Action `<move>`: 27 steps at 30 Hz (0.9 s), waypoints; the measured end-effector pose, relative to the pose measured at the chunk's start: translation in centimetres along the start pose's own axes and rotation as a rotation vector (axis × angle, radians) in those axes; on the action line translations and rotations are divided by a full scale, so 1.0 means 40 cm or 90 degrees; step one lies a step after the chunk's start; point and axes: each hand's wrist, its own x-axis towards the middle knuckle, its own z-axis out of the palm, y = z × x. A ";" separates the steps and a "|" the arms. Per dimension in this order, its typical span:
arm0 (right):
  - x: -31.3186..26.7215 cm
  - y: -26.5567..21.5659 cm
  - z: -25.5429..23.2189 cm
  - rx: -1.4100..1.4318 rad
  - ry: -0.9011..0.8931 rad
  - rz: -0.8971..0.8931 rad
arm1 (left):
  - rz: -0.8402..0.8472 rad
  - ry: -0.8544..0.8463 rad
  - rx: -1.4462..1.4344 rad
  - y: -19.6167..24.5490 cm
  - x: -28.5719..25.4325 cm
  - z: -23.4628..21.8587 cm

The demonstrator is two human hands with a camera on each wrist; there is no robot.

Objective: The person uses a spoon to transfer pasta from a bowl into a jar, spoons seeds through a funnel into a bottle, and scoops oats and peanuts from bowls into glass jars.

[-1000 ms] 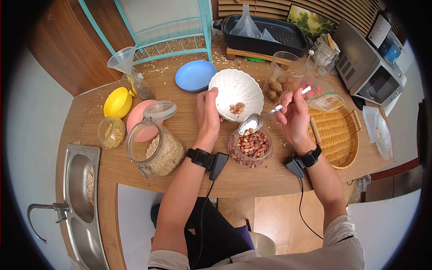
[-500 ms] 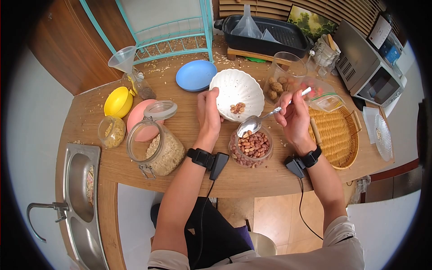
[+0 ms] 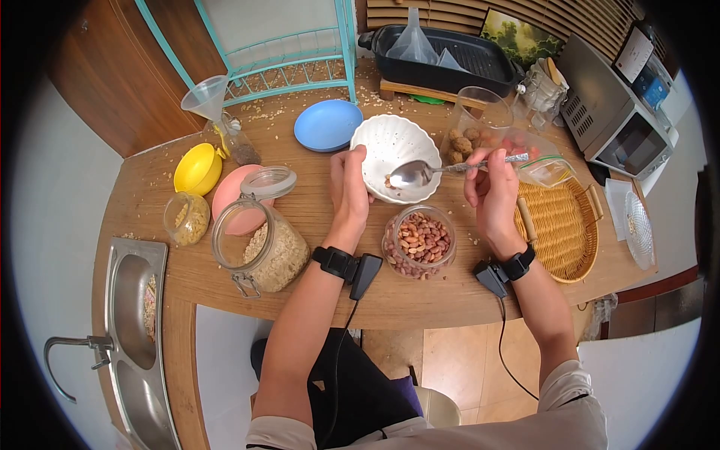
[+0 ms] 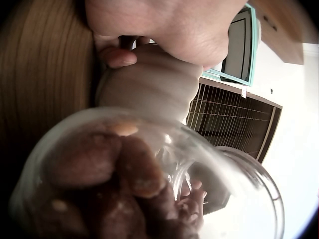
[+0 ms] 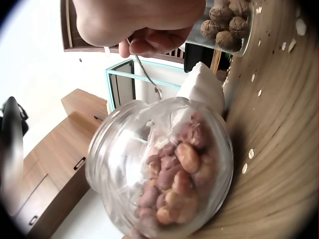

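Observation:
A white fluted bowl (image 3: 384, 142) tilts toward me, its rim gripped by my left hand (image 3: 348, 186); in the left wrist view the fingers reach round the bowl's side (image 4: 149, 82). My right hand (image 3: 495, 199) pinches the handle of a metal spoon (image 3: 409, 174). The spoon's head is over the inside of the bowl and hides most of the few peanuts lying there. Below both hands, an open glass jar (image 3: 388, 255) holds many reddish peanuts (image 3: 424, 238). In the right wrist view the spoon handle (image 5: 144, 72) slants down from the fingers behind the jar.
On the left stand an open clip-top jar of oats (image 3: 281, 259), a pink plate (image 3: 232, 199), a yellow bowl (image 3: 196, 169) and a small glass jar (image 3: 186, 220). A blue plate (image 3: 328, 125) sits behind. At right are a wicker basket (image 3: 559, 232) and a walnut container (image 3: 480, 109).
The spoon has moved from above the peanut jar up and left to over the white bowl, and its handle now lies flatter. The left hand and bowl have stayed nearly in place.

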 end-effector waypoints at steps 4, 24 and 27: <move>0.000 0.003 0.008 -0.158 -0.002 -0.066 | 0.002 0.000 -0.004 0.001 0.000 0.000; 0.019 0.016 -0.002 -0.239 -0.009 0.078 | -0.008 0.008 0.009 0.005 -0.006 0.003; 0.019 0.017 -0.001 -0.217 -0.009 0.107 | -0.005 0.005 0.008 0.002 -0.002 0.000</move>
